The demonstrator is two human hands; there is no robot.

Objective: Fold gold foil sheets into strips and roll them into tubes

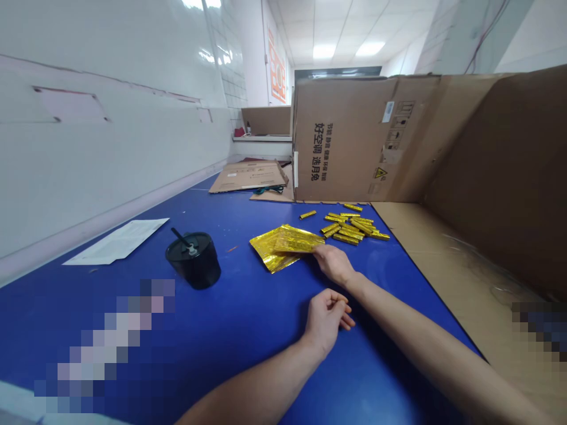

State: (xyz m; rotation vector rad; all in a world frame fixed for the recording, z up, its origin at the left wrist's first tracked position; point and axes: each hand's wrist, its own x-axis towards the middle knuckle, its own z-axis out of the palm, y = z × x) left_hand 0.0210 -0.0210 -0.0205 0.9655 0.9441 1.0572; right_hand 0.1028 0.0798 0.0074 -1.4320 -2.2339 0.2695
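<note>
My right hand (pixel 334 265) pinches the near right corner of a gold foil sheet (pixel 297 241) between thumb and fingertips. That sheet overlaps another gold foil sheet (pixel 266 252) lying flat on the blue table (pixel 248 330). Nearer to me, my left hand (pixel 326 321) hovers over the table with loosely curled fingers, partly apart, and nothing visible in them. Just beyond my right hand lies a loose pile of small gold rolled strips (pixel 349 229). One separate gold roll (pixel 308 215) rests left of the pile.
A black round container (pixel 195 262) with a stick on its lid stands to the left. Behind it lies a white paper sheet (pixel 119 241). Flattened cardboard (pixel 248 176) sits at the back, and a large cardboard box (pixel 354 141) walls off the far and right sides.
</note>
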